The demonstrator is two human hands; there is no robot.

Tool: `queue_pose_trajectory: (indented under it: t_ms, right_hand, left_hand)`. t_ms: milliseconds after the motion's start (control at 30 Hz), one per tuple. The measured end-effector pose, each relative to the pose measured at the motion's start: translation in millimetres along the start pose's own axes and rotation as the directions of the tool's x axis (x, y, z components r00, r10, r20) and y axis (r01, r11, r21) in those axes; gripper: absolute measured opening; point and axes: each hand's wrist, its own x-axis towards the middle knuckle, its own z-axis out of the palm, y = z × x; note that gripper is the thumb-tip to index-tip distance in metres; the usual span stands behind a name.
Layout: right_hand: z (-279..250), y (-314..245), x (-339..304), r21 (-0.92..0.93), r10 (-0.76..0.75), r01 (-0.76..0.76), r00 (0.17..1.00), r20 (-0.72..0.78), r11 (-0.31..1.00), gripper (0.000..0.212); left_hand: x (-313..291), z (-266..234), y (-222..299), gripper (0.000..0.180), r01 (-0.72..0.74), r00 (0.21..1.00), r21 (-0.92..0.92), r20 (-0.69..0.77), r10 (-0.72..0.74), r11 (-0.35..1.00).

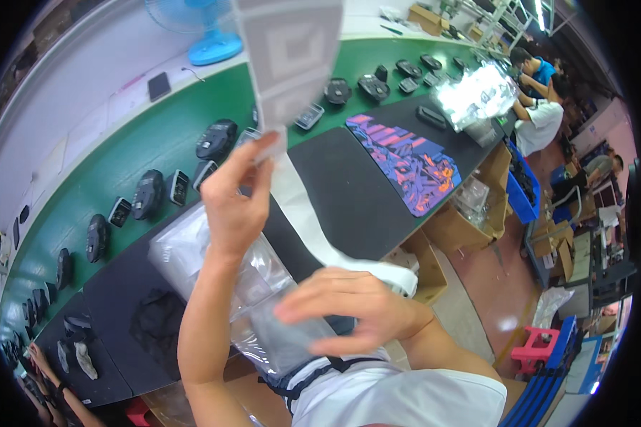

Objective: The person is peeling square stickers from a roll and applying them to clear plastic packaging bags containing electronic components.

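Observation:
My left hand [236,196] is raised over the bench, its fingertips pinched on a long white label strip [290,85] with pale square labels. One part of the strip stands up above the fingers; a bare part curves down toward my right wrist, where it bends behind the hand. Lower and nearer to me, my right hand [360,306] has its thumb and fingers apart and is smeared by motion. Nothing shows between its fingers. Below both hands, clear plastic bags [260,281] lie in a pile at the bench's near edge, partly hidden by my left forearm.
Computer mice [147,193] and small dark devices [179,187] line the green bench top [132,149]. A patterned mat [409,167] lies right of centre. Cardboard boxes [477,224] and a blue crate [523,196] stand beyond the near edge. Co-workers [538,117] sit at far right; another person's hand [39,359] shows lower left.

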Motion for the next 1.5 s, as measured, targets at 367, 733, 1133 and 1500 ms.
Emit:
queue_pose_trajectory:
  t_ms: [367, 733, 1133, 1500]
  right_hand:
    - [-68.9, 32.8, 108.3, 0.018, 0.188, -0.203, 0.867, -0.462, 0.979, 0.038]
    - [-27.7, 131.3, 36.1, 0.511, 0.557, -0.326, 0.727, -0.403, 0.795, 0.030]
    - [-10.6, 80.3, -0.4, 0.602, 0.607, -0.340, 0.730, -0.315, 0.722, 0.028]
    - [-15.2, 59.6, 23.3, 0.390, 0.513, -0.361, 0.746, -0.425, 0.847, 0.027]
  left_hand:
    - [-14.9, 0.7, -11.3, 0.019, -0.219, 0.869, 0.142, 0.478, 0.127, 0.965]
    - [-10.6, 5.9, -8.4, 0.011, -0.359, 0.694, 0.256, 0.716, 0.073, 0.897]
    - [-3.4, -4.4, 2.8, 0.021, 0.159, 0.921, 0.035, 0.355, -0.161, 0.987]
    - [21.4, -24.9, 11.8, 0.078, 0.343, 0.756, -0.298, 0.650, -0.073, 0.891]
